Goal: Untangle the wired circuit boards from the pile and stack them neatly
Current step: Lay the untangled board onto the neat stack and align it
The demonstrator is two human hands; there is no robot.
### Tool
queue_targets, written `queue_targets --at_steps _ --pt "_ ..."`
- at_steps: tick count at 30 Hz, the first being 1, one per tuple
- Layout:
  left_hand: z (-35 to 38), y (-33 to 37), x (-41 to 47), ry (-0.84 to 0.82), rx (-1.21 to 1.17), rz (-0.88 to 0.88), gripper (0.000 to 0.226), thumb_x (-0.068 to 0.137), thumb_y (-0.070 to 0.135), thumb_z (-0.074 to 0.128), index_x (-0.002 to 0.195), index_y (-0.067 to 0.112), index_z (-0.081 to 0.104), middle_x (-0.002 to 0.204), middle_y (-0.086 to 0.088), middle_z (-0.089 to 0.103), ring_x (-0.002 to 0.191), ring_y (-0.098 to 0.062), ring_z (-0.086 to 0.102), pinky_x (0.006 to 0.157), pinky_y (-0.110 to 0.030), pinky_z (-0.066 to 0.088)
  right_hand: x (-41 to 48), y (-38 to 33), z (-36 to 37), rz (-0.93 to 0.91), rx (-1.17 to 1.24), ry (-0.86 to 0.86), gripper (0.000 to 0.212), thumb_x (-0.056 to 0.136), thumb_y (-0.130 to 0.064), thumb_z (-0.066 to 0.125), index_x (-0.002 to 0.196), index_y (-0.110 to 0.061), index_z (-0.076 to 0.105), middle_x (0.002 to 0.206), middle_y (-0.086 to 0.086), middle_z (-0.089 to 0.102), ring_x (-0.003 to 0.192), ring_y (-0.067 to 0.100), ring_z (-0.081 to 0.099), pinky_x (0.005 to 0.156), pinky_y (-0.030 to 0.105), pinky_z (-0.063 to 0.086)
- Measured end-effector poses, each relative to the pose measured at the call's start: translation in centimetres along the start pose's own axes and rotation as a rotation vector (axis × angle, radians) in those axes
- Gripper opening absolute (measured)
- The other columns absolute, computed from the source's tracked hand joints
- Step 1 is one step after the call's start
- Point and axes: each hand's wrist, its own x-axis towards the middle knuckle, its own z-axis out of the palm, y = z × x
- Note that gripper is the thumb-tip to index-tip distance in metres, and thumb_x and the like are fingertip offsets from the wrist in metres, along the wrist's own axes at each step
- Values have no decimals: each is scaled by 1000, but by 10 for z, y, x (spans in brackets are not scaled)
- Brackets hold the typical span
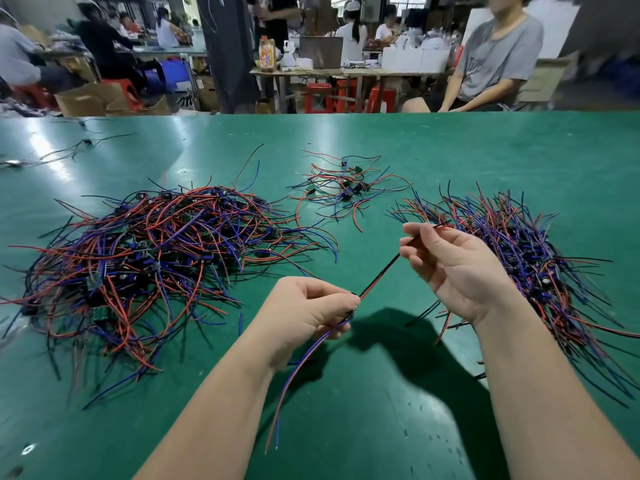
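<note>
Wired circuit boards point(138, 249) lie in a big tangled pile point(173, 233) on the left of the green table point(381, 427), with red, blue and black leads looping every way. We hold one board point(351, 312) clear of that pile, above the table near its front middle. Our left hand point(311, 313) has its fingers curled and pinches this small board at the fingertips. A blue and red pair of leads point(298, 372) hangs down from it toward us, its ends free. A red and black pair point(379, 276) runs taut up and to the right from the board to our right hand point(453, 268), which pinches it between thumb and fingers, palm turned toward us.

Just behind the right hand lies the sorted stack point(530, 251), its leads fanned in roughly one direction along the right of the table. Between pile and stack, farther back, sits a smaller loose cluster point(346, 188) of boards and leads. A few stray wires point(69, 150) lie near the far left edge. Beyond the table a person in a grey shirt point(498, 53) sits, and others work at tables farther back.
</note>
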Motion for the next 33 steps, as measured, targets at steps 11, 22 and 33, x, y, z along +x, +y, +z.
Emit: queue_targets --at_steps 11,22,33 --pt "7 1 -5 -69 53 43 10 75 2 76 70 8 70 59 -5 67 47 -15 61 51 -23 53 -1 2 -3 57 -154 111 25 91 -24 57 75 -8 66 50 0 53 44 10 56 35 14 38" --pt "9 5 -9 -151 -2 12 10 73 8 75 68 15 69 68 -4 70 54 -14 65 48 -20 50 11 3 -7 23 -12 391 47 103 -41 28 93 -10 61 59 3 58 47 13 60 45 18 44" --pt "3 16 -1 27 -570 87 41 79 35 55 116 18 57 97 8 72 82 -3 68 68 -24 48 -14 50 43 -239 -362 -168 23 65 -18 76 87 -24 75 65 -1 65 53 7 52 51 18 39"
